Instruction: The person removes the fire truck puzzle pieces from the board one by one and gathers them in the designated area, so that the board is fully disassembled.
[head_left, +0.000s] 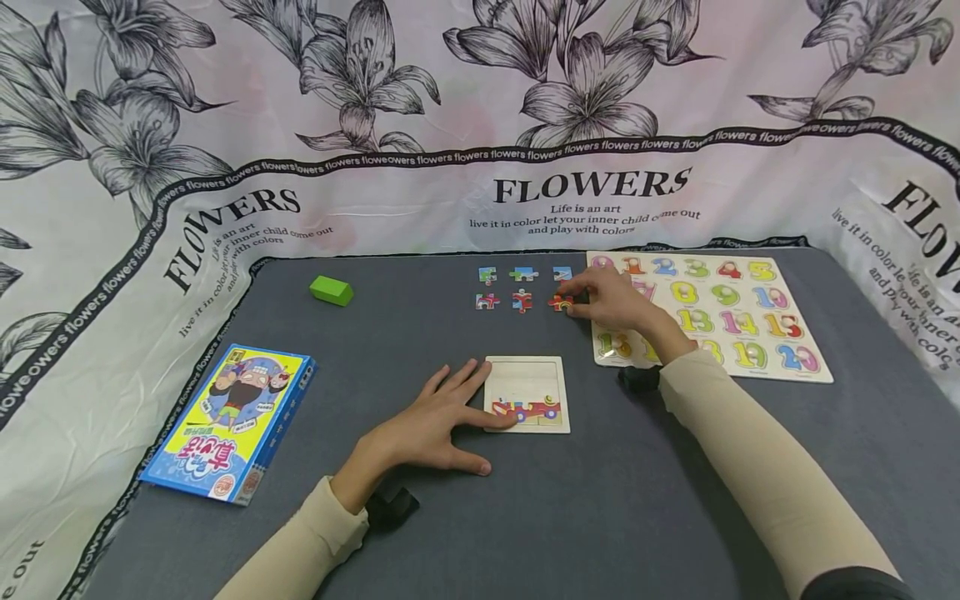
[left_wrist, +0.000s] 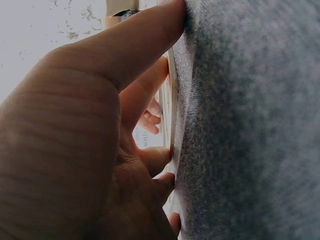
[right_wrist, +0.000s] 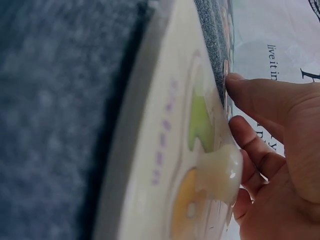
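My left hand (head_left: 427,429) lies with spread fingers at a small square puzzle board (head_left: 525,375), fingertips on its left edge and lower left. A red vehicle picture, partly under a finger, fills the board's lower part; the upper part is bare. Farther back, my right hand (head_left: 611,298) pinches a red and yellow jigsaw piece (head_left: 558,303) between thumb and index finger, at the right end of the front row. Other small jigsaw pieces (head_left: 522,301) lie beside it in two short rows. In the right wrist view the thumb (right_wrist: 245,90) reaches down beside those pieces.
A large number board (head_left: 810,367) lies under the right forearm and wrist. To the left are a blue and yellow box (head_left: 202,425) and a green block (head_left: 331,290). Behind the grey tabletop (head_left: 585,517) hangs a flower-printed cloth (head_left: 420,200).
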